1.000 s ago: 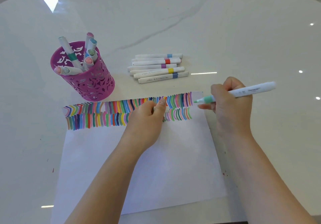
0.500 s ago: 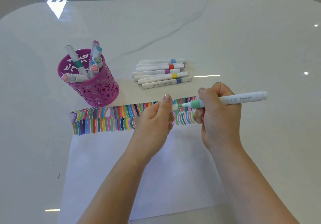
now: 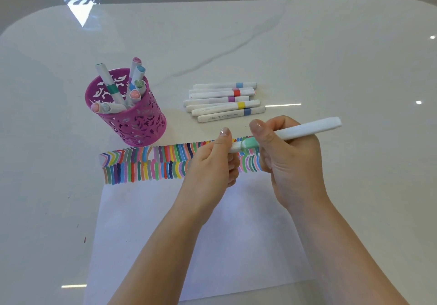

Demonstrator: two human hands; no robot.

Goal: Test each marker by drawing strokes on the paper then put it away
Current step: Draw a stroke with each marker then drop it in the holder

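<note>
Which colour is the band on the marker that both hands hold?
Mint green, seen best in the head view: the band on the white marker.

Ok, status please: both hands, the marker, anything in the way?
Right hand grips mint-banded marker. Left hand pinches its cap, butted against the band. Nothing between hands and magenta holder.

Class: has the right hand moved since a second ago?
Yes. The right hand moved left, from beside the paper's right edge to over the coloured strokes, bringing the marker to the left hand.
</note>
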